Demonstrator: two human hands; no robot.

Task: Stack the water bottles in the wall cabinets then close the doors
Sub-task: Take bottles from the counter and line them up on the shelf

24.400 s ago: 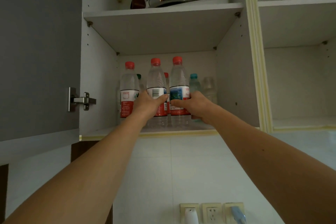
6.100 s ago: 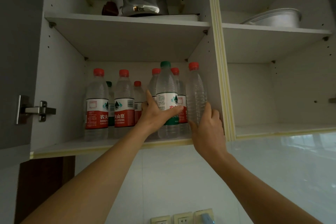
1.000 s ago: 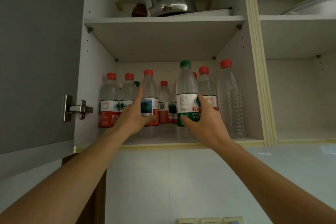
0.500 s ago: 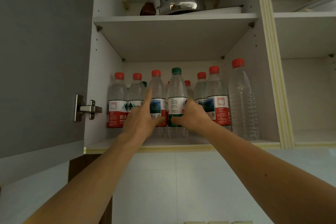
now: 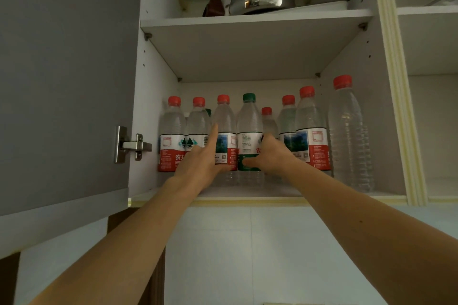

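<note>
My right hand (image 5: 273, 156) curled round the green-capped bottle (image 5: 249, 136) on the lower shelf (image 5: 247, 192); my left hand (image 5: 202, 158) pressed the red-capped bottle (image 5: 224, 126) beside it, forefinger straight. I judged a low, slow push best, lest back-row bottles topple; the door (image 5: 62, 82) stood open.
</note>
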